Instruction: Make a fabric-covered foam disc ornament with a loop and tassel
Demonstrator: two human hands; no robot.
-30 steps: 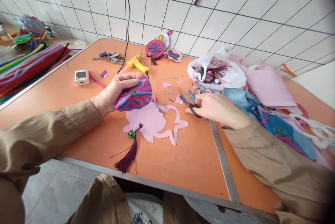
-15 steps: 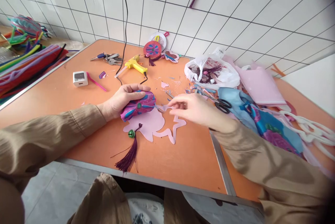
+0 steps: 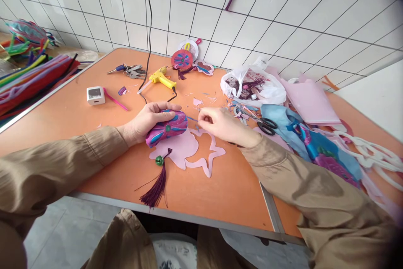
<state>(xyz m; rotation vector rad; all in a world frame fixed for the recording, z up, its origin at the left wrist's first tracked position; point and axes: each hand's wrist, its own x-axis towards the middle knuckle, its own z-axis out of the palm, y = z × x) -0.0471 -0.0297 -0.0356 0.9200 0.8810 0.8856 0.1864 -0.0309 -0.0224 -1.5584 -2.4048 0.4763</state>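
My left hand (image 3: 147, 121) is closed around a purple, blue-patterned fabric piece (image 3: 168, 128) with a green dot at its middle. To its right, my right hand (image 3: 220, 124) has thumb and fingers pressed together; what they pinch, if anything, is too small to make out. A thin bluish strip (image 3: 192, 118) lies between the two hands, by the right fingertips. Below the patterned piece is a pink cut-out sheet (image 3: 185, 153), with a wavy pink offcut (image 3: 204, 164) beside it. A purple tassel with a green bell (image 3: 159, 160) lies nearer the table edge.
A yellow glue gun (image 3: 162, 78), keys (image 3: 135, 71) and a white adapter (image 3: 95, 95) lie behind on the left. Black-handled scissors (image 3: 267, 126), blue fabric (image 3: 280, 120) and a white plastic bag (image 3: 273, 90) are at the right. Scraps are scattered between.
My right hand has shifted slightly left, towards the patterned piece, and its fingers have come together. My left hand keeps its hold on the fabric piece.
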